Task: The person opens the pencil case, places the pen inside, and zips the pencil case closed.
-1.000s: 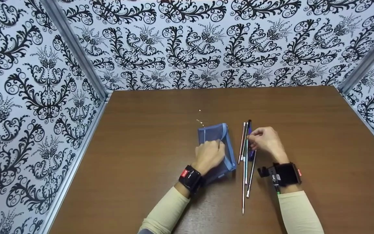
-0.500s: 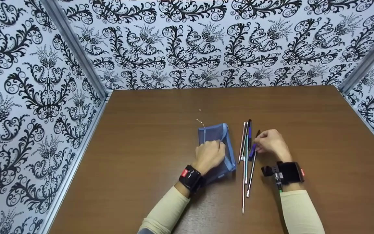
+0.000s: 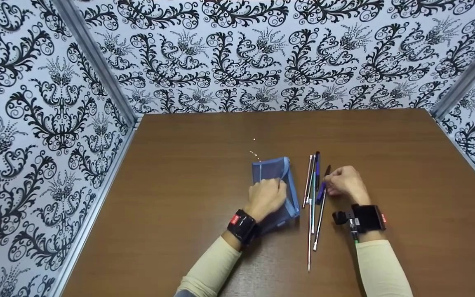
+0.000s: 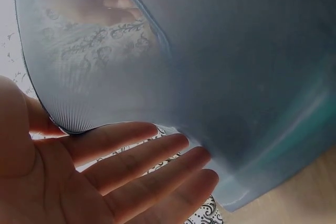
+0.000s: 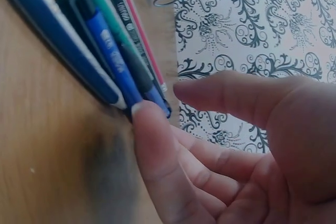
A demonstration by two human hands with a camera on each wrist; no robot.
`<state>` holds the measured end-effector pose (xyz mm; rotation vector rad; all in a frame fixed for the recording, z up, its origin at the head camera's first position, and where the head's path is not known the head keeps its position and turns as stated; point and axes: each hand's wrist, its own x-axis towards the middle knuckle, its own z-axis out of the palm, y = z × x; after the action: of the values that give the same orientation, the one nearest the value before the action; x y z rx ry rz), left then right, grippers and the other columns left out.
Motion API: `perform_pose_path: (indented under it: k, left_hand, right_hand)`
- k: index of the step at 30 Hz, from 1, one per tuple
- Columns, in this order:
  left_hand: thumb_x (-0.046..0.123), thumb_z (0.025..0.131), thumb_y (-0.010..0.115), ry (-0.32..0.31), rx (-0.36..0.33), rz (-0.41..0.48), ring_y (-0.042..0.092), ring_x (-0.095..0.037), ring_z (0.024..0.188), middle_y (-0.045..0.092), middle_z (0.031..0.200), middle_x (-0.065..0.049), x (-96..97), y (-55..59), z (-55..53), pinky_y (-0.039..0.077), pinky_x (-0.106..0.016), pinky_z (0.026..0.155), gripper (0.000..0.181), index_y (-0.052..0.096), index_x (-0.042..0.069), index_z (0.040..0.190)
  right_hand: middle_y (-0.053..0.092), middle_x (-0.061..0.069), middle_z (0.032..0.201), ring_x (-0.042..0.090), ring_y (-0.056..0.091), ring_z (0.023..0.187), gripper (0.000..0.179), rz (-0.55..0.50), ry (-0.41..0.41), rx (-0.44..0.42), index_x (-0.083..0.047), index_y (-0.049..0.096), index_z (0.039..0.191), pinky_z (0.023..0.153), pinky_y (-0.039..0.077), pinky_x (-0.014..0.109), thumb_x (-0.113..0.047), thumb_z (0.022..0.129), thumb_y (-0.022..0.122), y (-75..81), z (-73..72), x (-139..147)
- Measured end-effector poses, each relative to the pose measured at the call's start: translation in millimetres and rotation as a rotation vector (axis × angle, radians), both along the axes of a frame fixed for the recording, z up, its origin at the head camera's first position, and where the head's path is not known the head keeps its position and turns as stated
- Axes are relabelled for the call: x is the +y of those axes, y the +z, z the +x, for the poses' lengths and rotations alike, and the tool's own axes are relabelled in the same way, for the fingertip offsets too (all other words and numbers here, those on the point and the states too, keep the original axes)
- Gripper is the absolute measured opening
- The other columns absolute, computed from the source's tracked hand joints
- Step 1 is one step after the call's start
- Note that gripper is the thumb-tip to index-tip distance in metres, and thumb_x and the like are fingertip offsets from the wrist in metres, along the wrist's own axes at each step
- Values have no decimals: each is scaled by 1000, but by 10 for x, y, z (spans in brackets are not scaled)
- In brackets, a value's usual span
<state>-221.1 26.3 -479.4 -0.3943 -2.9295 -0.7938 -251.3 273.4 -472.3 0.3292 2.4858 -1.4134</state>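
Note:
A blue mesh pencil case [image 3: 268,171] lies on the table, its opening facing right. My left hand [image 3: 267,198] is over it; in the left wrist view the case's edge is pinched at the base of the thumb and index finger, the other fingers straight. To the right lie several pencils [image 3: 312,214] and a blue pen [image 3: 317,169] close together. My right hand [image 3: 344,183] is at another blue pen [image 3: 321,193] with a dark end. In the right wrist view its index fingertip touches the pen [image 5: 107,40] while the thumb stands apart.
The brown table [image 3: 179,165] runs back to a patterned wall [image 3: 241,62], with another patterned wall [image 3: 35,103] on the left. Small bright specks [image 3: 255,154] show just behind the pencil case.
My right hand has moved slightly right, and one blue pen has shifted right, tilting away from the other pen. My left hand and the pencil case have stayed in place.

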Motion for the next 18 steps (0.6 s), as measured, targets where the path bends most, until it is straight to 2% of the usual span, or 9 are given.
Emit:
perform_pose_path:
  k: [4,11,18]
  left_hand:
    - [29,101,38,-4,-2,-3,69,-30,73,70,80,-12,-4,1,0,51,-45,61,39,58,14,71]
    - [29,101,39,-3,2,1,70,-31,74,71,82,-12,-6,11,6,52,-46,61,38,61,13,74]
    - [30,101,37,9,-1,-31,72,-33,80,73,85,-10,-1,15,4,53,-48,64,41,63,12,74]
  right_hand:
    - [70,12,82,13,68,62,25,8,-42,-6,12,63,110,64,58,29,-7,94,63,-42,-20,-22]
    - [70,11,81,12,67,61,24,41,-54,3,11,63,108,63,58,27,-8,93,64,-111,-44,-31]
    - [71,14,82,11,67,55,18,79,-71,30,8,66,93,58,57,27,-9,91,65,-143,-53,-65]
